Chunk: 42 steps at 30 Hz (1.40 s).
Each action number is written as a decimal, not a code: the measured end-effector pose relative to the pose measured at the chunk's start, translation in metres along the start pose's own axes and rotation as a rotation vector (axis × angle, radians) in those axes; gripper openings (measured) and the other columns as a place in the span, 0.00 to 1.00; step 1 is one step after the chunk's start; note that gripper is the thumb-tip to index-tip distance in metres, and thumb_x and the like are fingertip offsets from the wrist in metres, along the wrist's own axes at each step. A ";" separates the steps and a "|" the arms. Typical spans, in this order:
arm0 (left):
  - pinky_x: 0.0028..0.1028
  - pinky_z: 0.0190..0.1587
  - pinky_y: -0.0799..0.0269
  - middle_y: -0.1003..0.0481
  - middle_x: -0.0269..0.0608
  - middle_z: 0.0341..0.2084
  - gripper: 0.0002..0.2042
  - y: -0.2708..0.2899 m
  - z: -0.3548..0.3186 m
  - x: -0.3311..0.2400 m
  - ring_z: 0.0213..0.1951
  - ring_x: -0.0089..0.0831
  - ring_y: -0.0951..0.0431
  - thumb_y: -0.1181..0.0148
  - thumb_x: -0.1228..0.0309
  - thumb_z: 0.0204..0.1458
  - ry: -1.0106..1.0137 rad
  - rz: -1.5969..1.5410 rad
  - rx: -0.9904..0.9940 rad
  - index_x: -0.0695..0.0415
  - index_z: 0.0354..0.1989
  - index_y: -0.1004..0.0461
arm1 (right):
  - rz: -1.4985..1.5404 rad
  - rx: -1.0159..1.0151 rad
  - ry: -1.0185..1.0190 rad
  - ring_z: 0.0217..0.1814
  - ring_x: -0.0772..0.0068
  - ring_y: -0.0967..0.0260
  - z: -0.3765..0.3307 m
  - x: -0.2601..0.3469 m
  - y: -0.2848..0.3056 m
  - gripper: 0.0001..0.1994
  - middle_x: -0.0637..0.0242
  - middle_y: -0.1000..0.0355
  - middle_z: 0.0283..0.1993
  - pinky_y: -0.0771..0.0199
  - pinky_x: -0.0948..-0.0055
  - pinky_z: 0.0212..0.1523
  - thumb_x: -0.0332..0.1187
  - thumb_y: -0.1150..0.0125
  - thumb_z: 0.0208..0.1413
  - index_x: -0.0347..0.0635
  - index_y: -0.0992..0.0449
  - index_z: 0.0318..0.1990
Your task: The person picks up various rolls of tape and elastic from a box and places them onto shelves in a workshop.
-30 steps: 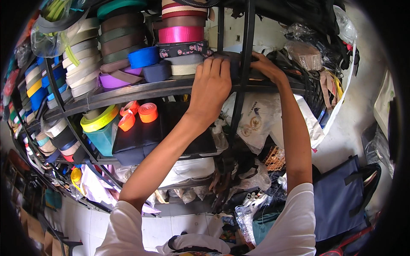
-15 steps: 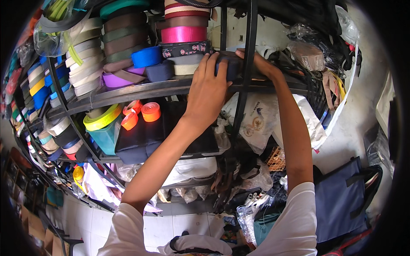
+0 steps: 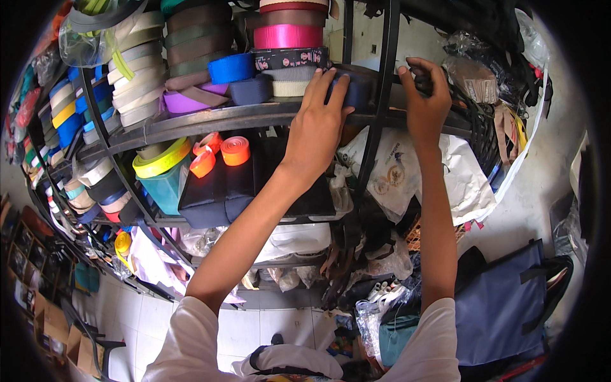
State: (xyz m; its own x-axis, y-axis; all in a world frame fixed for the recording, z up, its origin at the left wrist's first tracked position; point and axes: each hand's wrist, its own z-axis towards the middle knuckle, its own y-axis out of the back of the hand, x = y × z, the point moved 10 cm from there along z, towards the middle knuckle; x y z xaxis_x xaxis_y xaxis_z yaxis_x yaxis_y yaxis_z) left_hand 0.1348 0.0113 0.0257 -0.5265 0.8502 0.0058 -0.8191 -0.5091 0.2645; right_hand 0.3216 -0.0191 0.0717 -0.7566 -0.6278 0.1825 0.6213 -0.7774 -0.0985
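My left hand point(image 3: 313, 130) lies over the left side of a dark blue webbing roll point(image 3: 358, 89) on the upper shelf. Its fingertips reach the roll's top edge and its thumb presses low on the front, so it grips the roll. To the right of the black upright post, my right hand point(image 3: 428, 102) is raised off the roll, fingers curled but apart, with nothing visible held. Left of the dark blue roll stand a cream roll point(image 3: 289, 88), a black patterned ribbon roll point(image 3: 290, 59) and a pink ribbon roll point(image 3: 287, 37).
The black shelf post point(image 3: 382, 83) stands between my hands. Bright blue point(image 3: 230, 68) and purple rolls point(image 3: 191, 100) sit further left. Orange rolls point(image 3: 235, 151) rest on a black surface below. Plastic bags point(image 3: 388, 175) hang under the shelf; a blue bag point(image 3: 499, 305) stands lower right.
My right hand has come off the dark blue roll and moved right, its fingers opening. My left hand stays on the roll. The whole view has shifted slightly.
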 end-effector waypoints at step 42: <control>0.31 0.47 0.23 0.22 0.48 0.44 0.15 0.429 -0.448 0.041 0.43 0.38 0.19 0.44 0.79 0.55 1.181 -0.003 0.196 0.64 0.52 0.29 | 0.925 0.912 -0.698 0.33 0.76 0.29 -0.475 0.438 -0.179 0.10 0.67 0.28 0.40 0.33 0.76 0.31 0.23 0.37 0.51 0.42 0.25 0.42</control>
State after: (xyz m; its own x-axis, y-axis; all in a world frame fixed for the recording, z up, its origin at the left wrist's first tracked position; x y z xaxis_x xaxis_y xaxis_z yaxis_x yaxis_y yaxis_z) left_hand -0.3401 -0.2322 -0.2926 -0.4929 0.1503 -0.8570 -0.8258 -0.3911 0.4064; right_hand -0.2175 -0.1731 -0.2952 0.0569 -0.5254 0.8489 0.9290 0.3394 0.1478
